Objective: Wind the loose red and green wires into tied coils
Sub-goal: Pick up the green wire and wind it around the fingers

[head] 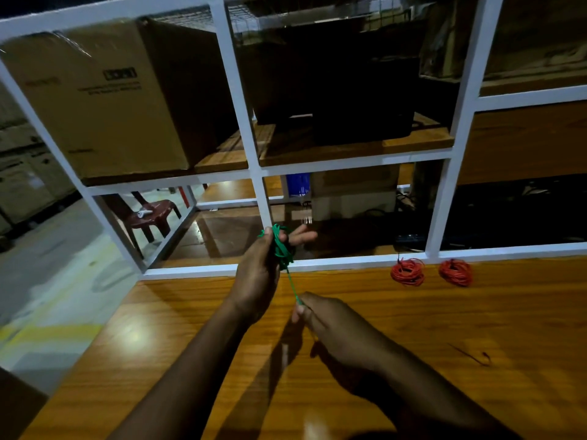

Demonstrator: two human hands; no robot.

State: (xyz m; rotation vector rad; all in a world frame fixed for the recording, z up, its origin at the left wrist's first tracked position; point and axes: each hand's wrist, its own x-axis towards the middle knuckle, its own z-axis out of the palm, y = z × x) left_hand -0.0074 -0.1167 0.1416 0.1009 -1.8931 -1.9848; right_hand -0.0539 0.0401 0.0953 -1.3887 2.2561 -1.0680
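The left hand [259, 274] grips the green wire coil [281, 247] above the table's far edge while the right hand [330, 325] pinches its tail taut, apparently for tying; two red coils [407, 272] lie far right.

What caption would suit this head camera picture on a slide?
Left hand holds a green wire coil while right hand pinches its tail; two red coils rest on the wooden table.
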